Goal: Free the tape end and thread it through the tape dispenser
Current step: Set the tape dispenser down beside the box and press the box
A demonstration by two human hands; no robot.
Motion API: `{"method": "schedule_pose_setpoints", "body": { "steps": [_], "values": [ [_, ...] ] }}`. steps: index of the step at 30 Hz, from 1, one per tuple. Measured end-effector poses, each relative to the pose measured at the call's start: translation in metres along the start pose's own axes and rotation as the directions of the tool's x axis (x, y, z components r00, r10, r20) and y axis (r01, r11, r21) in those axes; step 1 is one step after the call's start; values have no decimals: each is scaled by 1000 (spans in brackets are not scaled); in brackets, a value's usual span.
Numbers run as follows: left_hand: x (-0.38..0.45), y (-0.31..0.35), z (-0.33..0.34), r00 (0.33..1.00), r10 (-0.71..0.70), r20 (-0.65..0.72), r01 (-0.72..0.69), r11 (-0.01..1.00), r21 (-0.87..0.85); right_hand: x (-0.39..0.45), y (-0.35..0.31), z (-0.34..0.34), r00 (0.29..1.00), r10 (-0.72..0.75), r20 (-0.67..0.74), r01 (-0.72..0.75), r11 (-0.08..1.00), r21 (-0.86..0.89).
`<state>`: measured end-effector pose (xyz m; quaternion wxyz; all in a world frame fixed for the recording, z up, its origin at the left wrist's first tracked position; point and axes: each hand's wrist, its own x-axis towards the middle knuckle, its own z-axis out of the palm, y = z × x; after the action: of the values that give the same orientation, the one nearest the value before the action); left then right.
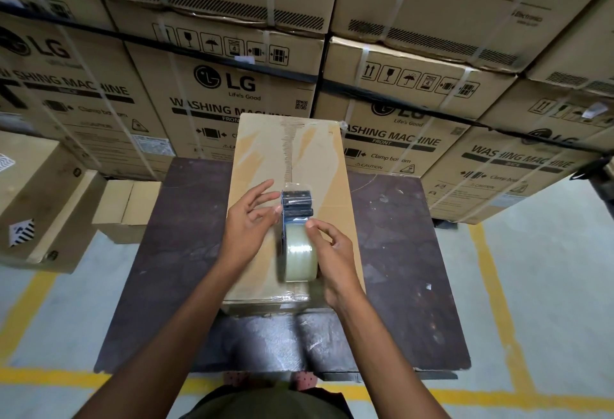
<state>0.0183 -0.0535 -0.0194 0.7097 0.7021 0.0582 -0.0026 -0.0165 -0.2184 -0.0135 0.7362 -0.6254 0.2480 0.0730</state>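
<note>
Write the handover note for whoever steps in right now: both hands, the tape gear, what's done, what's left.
Left hand: fingers spread, fingertips touching the side of the black tape dispenser; no firm grip.
Right hand: fingertips on the top of the clear tape roll, near its front edge.
Dispenser with the roll mounted sits on the taped brown cardboard box, which lies on the dark worn table.
Done: roll mounted.
Left: the tape end is not visibly free; lift it and thread it through the dispenser head.

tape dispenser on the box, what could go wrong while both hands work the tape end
1. The tape dispenser stands on edge on the cardboard box; it may tip, as only fingertips touch it.
2. The left hand is beside the dispenser's dark head, where a cutting edge might nick the fingers.
3. Clear tape roll: the freed end could restick.
</note>
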Motion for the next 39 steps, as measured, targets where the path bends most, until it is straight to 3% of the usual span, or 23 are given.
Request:
{"method": "schedule_pose_setpoints", "body": {
  "steps": [8, 12, 16, 21, 28, 35, 39],
  "values": [
    [1, -4, 21, 990, 30, 138, -41, 996, 80, 4, -28, -33, 997, -71, -29, 73, 996, 51],
    [11, -2, 59, 974, 52, 222, -108, 963, 247, 17, -47, -82, 985, -139, -101, 147, 986, 72],
    [21, -15, 94, 956, 89, 279, -217, 855, 472, 32, -48, -129, 971, -145, -189, 159, 985, 61],
    [27, -36, 131, 942, -3, 336, -267, 603, 752, 67, -18, -171, 967, -41, -250, 61, 996, 71],
    [28, -66, 152, 956, 26, 292, -288, 269, 919, 130, 39, -182, 958, 149, -246, -146, 989, 31],
    [27, -76, 153, 961, 58, 272, -278, 205, 938, 168, 90, -178, 926, 336, -173, -343, 939, -14],
    [28, -83, 152, 962, 66, 266, -274, 187, 943, 179, 105, -175, 905, 381, -189, -386, 923, 10]
  ]
}}
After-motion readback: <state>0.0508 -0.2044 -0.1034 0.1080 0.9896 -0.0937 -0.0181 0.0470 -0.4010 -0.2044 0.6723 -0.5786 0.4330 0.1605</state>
